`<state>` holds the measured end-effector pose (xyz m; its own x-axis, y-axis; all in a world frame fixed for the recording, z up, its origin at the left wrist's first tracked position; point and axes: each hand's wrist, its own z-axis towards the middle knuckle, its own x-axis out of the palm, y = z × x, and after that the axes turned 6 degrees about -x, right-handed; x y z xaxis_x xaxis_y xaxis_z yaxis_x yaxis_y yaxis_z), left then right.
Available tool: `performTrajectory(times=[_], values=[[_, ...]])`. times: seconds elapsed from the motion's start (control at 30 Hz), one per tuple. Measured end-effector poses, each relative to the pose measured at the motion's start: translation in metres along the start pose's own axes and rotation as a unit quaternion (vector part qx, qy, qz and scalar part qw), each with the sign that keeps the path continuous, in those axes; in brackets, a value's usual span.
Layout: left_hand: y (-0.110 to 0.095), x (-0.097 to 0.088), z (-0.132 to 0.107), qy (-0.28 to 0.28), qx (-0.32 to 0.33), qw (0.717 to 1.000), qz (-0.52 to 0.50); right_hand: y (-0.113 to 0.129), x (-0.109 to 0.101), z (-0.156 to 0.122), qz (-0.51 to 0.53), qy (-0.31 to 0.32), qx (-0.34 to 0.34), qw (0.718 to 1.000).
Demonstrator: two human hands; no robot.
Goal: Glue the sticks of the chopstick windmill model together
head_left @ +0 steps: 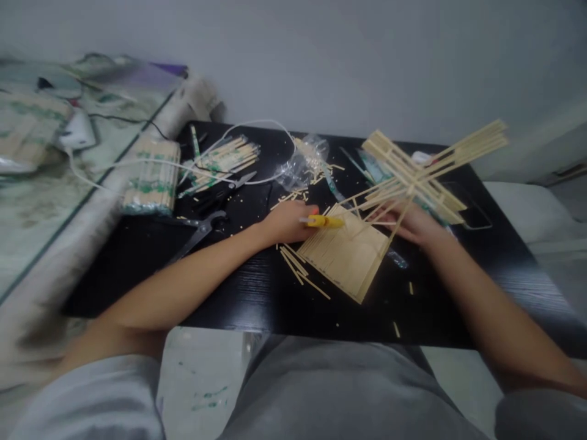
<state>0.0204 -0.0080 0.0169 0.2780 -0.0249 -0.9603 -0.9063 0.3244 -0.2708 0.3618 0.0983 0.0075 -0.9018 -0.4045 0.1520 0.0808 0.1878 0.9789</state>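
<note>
Your left hand (287, 223), just left of the frame's middle, is closed around a small yellow tool (324, 222) whose tip points right, over the near edge of the flat stick panel (348, 253). Your right hand (413, 225), right of centre, is wrapped around the lower ends of the stick frame (426, 165) and holds it tilted up off the table (220, 299), its long sticks fanning toward the upper right. Judging by how things lie, a good part of the work is done: the panel is a closed sheet of pale sticks laid side by side, and the frame is already a crossed lattice. The two pieces touch or overlap at the panel's far corner, though blur hides whether they are joined. Loose sticks (298, 266) lie unused by the panel's left edge, and wrapped bundles (149, 177) sit unopened at the left. Scissors (229, 186) and cutters (197, 232) rest further left.
</note>
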Motion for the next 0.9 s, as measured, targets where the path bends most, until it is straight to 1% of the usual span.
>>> performTrajectory(times=[0.07, 0.17, 0.3, 0.4, 0.53, 0.6, 0.9], values=[[0.001, -0.001, -0.001, 0.001, 0.0, 1.0, -0.007, 0.002, 0.001, -0.001, -0.002, -0.003, 0.005, 1.0], [0.003, -0.001, -0.001, -0.004, 0.008, 1.0, -0.011, 0.004, 0.001, -0.001, -0.005, 0.019, 0.02, 1.0], [0.009, 0.006, -0.001, -0.019, 0.028, 0.999, -0.021, -0.003, -0.001, 0.003, 0.039, 0.065, 0.004, 0.997], [0.016, 0.015, -0.001, -0.044, 0.033, 0.998, -0.029, -0.011, -0.001, 0.009, 0.065, 0.101, -0.02, 0.993], [0.025, 0.024, 0.001, -0.056, 0.043, 0.996, -0.062, -0.015, 0.0, 0.013, 0.079, 0.111, -0.041, 0.99], [0.028, 0.026, 0.001, -0.061, 0.036, 0.995, -0.068, -0.015, 0.002, 0.014, 0.088, 0.12, -0.052, 0.987], [0.032, 0.027, 0.001, -0.068, 0.044, 0.994, -0.08, -0.025, 0.002, 0.02, 0.099, 0.13, -0.078, 0.984]])
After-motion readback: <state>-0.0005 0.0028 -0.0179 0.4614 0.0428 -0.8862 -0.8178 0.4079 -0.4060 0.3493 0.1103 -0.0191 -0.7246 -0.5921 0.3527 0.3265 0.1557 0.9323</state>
